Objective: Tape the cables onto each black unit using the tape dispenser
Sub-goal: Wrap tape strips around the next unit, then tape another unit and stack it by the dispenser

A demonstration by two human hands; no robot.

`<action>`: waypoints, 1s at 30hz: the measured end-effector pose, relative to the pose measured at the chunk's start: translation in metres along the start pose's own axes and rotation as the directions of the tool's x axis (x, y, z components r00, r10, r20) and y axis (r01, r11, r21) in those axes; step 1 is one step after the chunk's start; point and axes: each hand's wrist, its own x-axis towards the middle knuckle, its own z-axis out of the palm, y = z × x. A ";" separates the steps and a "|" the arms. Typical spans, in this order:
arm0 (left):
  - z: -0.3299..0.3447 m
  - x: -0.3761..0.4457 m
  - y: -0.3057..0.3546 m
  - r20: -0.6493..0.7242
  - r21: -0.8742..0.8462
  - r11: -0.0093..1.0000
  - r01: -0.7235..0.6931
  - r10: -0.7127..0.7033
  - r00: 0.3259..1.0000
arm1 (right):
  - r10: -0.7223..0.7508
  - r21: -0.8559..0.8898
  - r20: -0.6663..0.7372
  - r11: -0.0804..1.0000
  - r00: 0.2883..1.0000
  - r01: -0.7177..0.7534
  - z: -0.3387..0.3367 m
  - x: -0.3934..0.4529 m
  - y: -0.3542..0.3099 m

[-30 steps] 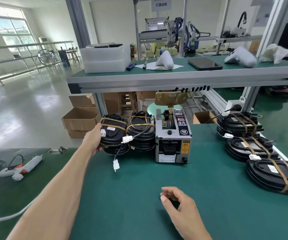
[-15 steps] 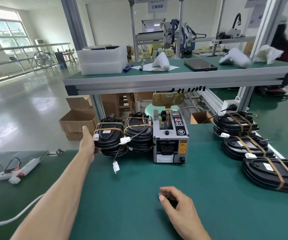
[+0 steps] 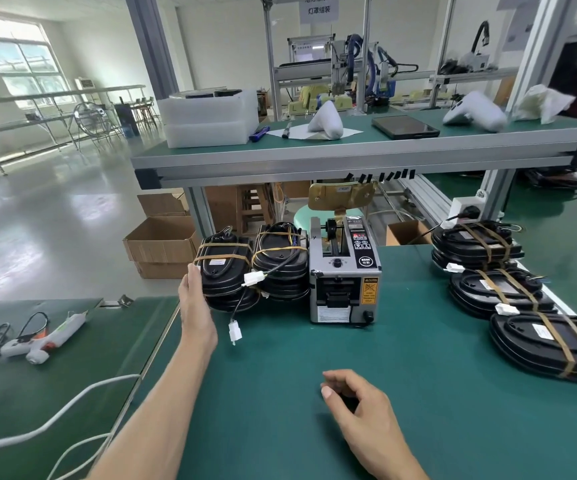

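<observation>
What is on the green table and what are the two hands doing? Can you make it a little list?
table: green mat
tape dispenser: grey box, standing mid-table
left stacks: two piles of black units, beside the dispenser
right units: three taped piles
left hand: flat against the leftmost pile
right hand: loosely curled, holding nothing
dangling plug: white connector

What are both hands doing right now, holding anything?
Left hand: open, straight fingers pressed against the side of the leftmost stack of black units.
Right hand: fingers loosely curled, holding nothing, over the green mat.
</observation>
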 end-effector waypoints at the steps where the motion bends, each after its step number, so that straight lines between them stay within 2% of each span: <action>1: 0.001 -0.001 -0.002 0.020 0.006 1.000 -0.022 0.022 1.000 | 0.001 0.002 -0.001 1.000 1.000 -0.001 0.000 0.000 0.000; 6: 0.012 0.011 -0.003 0.030 0.142 0.988 -0.056 0.053 0.998 | 0.004 0.010 -0.002 1.000 1.000 -0.004 0.000 0.001 0.001; 12: 0.018 0.026 0.005 0.044 0.119 0.992 -0.049 0.044 0.998 | 0.007 0.010 -0.002 1.000 1.000 -0.007 0.000 0.002 0.002; 16: 0.014 0.030 0.007 0.094 0.203 0.978 -0.053 0.034 0.995 | 0.005 0.001 0.002 1.000 1.000 -0.005 0.000 0.001 0.002; 24: 0.011 0.019 -0.002 0.021 0.244 0.966 -0.089 0.086 0.996 | 0.004 0.012 0.002 1.000 1.000 -0.004 -0.001 0.000 -0.002; 30: 0.007 0.018 -0.003 0.033 0.298 0.947 -0.117 0.112 0.993 | -0.001 0.008 -0.001 1.000 1.000 0.001 -0.001 0.000 -0.002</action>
